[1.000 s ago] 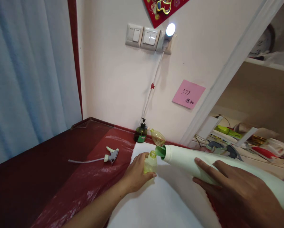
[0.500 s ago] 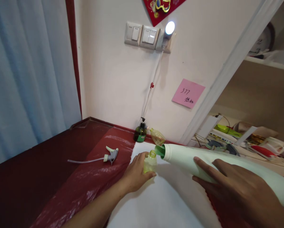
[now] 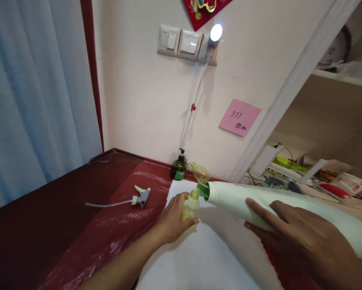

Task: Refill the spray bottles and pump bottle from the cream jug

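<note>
My left hand (image 3: pixel 175 219) is wrapped round a small translucent yellow-green bottle (image 3: pixel 192 209), which stands upright on a white cloth (image 3: pixel 196 257) with its neck uncapped. In my right hand (image 3: pixel 302 233) is a large pale green jug (image 3: pixel 238 197), tipped nearly on its side. The jug's green spout (image 3: pixel 202 190) is right at the small bottle's mouth; I cannot make out whether liquid is running. A grey and cream trigger sprayer head (image 3: pixel 141 197) with a long clear tube lies on the dark red surface to the left.
Against the wall stand a dark pump bottle (image 3: pixel 178 168) and a tilted yellowish clear bottle (image 3: pixel 200 173). A white cable (image 3: pixel 196 94) drops from a lit plug. Blue curtain (image 3: pixel 38 88) hangs at left. Cluttered shelves (image 3: pixel 317 169) are at right. Clear plastic film (image 3: pixel 114 225) covers part of the tabletop.
The view has shifted very slightly. Both hands, the small bottle and the tipped jug keep nearly the same positions.
</note>
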Available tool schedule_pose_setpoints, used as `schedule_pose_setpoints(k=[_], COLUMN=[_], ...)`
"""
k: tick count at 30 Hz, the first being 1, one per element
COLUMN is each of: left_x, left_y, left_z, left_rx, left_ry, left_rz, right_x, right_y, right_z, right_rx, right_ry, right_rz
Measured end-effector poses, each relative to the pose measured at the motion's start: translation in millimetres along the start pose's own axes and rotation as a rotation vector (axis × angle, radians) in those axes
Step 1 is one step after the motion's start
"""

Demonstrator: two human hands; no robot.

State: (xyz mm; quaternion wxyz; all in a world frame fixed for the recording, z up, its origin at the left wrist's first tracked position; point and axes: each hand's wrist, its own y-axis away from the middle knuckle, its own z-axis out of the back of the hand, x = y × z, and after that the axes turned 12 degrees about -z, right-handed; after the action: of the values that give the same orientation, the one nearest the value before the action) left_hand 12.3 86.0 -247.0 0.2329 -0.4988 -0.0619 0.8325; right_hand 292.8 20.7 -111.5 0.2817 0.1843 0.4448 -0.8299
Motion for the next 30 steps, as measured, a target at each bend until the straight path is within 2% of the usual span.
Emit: schedule_pose_setpoints(k=[15, 30], left_x=[-0.4, -1.1], left_y=[-0.8, -0.7], left_z=[-0.5, 1.0], left_rx=[-0.003, 0.014], left_ry=[0.002, 0.007], left_rz=[-0.008, 0.003], right_x=[-1.5, -2.0], right_y=[-0.8, -7.5], right_z=[1.2, 11.8], right_rx=[-0.008, -0.025], right_ry=[0.022, 0.052], right_rz=[0.025, 0.035])
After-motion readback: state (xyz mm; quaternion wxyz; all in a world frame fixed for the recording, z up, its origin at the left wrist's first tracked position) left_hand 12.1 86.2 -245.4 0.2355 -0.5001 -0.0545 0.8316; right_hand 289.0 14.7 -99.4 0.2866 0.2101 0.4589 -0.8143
